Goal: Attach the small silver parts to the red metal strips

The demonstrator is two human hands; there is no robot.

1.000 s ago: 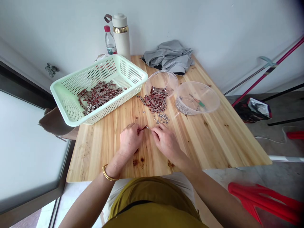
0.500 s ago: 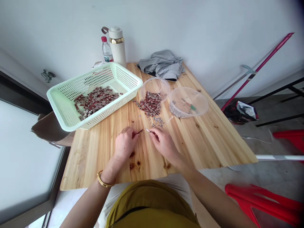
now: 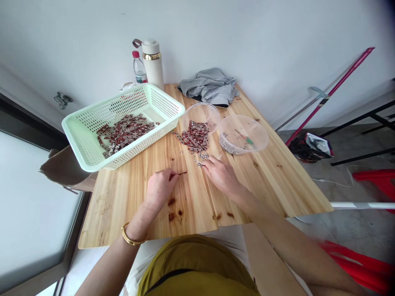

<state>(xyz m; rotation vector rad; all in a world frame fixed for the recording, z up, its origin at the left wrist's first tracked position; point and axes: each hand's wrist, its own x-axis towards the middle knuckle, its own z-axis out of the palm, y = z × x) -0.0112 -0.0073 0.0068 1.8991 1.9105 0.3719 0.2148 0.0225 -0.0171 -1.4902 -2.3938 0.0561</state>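
My left hand (image 3: 161, 185) is closed, pinching one thin reddish-brown strip (image 3: 182, 173) that juts out to the right over the table. My right hand (image 3: 222, 176) is closed around slim silver tweezers (image 3: 200, 163), mostly covered by the fingers. Their tip lies among small silvery metal pieces (image 3: 203, 156) scattered on the wood. Just beyond is a heap of similar reddish-brown strips (image 3: 196, 137), spilling from a clear round tub (image 3: 212, 110) that seems to lie on its side.
A pale green perforated basket (image 3: 129, 158) with many strips stands at left. At right, a clear round container (image 3: 262, 137) holds silvery pieces and a green-handled tool (image 3: 249, 141). Behind are a grey cloth (image 3: 212, 86), a white flask (image 3: 153, 68) and a plastic bottle (image 3: 139, 69).
My right hand has moved away from the strip, forward and right, bringing the tweezers to the small metal pieces. My left hand keeps the strip in nearly the same place.
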